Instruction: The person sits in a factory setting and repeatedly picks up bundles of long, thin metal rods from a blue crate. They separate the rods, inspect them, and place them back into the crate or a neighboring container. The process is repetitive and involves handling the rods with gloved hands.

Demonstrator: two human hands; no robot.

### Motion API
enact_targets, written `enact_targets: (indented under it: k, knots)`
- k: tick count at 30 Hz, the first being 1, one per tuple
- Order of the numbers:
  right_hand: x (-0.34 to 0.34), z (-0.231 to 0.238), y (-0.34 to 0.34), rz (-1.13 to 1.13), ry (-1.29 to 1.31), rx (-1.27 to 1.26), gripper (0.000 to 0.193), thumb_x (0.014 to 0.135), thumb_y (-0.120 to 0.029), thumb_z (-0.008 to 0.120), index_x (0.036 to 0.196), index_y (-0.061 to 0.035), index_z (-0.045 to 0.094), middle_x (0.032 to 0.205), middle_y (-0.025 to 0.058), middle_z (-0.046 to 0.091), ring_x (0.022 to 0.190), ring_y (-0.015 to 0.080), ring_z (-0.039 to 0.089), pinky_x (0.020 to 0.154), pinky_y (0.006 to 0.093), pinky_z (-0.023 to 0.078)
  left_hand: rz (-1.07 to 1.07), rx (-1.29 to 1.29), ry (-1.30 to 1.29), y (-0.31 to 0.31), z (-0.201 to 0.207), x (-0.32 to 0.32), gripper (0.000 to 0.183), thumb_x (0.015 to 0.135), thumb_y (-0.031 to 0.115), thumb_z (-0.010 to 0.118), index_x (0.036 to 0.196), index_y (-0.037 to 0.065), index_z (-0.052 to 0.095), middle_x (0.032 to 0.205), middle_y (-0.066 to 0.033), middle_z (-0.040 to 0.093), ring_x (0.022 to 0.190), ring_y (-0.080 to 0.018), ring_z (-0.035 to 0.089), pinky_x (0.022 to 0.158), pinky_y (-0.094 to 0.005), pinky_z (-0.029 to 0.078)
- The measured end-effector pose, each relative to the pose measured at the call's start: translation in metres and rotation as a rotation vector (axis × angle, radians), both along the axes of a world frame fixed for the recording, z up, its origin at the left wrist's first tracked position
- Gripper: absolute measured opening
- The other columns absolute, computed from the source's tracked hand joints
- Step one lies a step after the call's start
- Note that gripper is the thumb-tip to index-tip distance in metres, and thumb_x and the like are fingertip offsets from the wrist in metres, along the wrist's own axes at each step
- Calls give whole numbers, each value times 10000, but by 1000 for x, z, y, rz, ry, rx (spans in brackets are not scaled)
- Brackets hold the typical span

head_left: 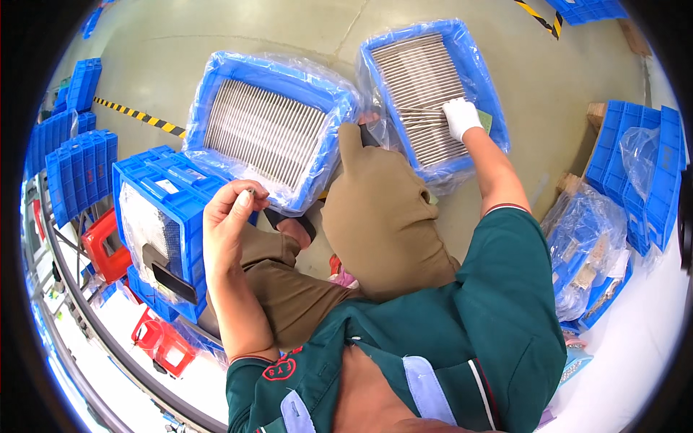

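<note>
My right hand [462, 119], in a white glove, reaches into the right blue crate [493, 108]. Its fingers are closed at the ends of a few thin metal rods [422, 115], which lie askew to the neat rows around them. My bare left hand [232, 213] is raised in front of the left blue crate [209, 90], thumb and fingertips pinched together. A tiny dark thing shows at those fingertips, too small to name. Inside the left crate, metal rods [263, 130] lie side by side in a row. Clear plastic film lines both crates.
Stacked blue crates [162, 173] with a dark flat bracket [173, 280] stand close to my left forearm. Red stools [108, 245] sit farther left. On the right are more blue crates [635, 159] and plastic film [588, 234]. Black-and-yellow tape [137, 115] marks the floor.
</note>
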State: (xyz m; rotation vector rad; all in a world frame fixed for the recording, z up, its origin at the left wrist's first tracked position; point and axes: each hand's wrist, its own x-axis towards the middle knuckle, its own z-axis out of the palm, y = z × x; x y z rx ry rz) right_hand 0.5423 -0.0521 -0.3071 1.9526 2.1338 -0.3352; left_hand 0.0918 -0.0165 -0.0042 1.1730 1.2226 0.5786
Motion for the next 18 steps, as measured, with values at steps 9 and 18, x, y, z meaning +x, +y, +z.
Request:
enact_targets:
  k: [9, 18]
  knots:
    - [-30, 12, -51, -283, 155, -270, 190, 756, -82, 507, 869, -49, 656, 905, 207, 653, 893, 369, 632, 790, 445, 496, 13, 38, 31, -6, 6, -4, 219, 894, 221, 608, 924, 6, 633, 886, -47, 627, 802, -125, 573, 767, -263, 447]
    - [-50, 22, -51, -492, 282, -360, 341, 851, -349, 540, 1001, -46, 587, 992, 242, 623, 953, 402, 590, 831, 462, 458, 23, 88, -26, -13, 15, -18, 204, 910, 208, 577, 905, 12, 634, 856, -31, 630, 788, -108, 570, 730, -249, 439]
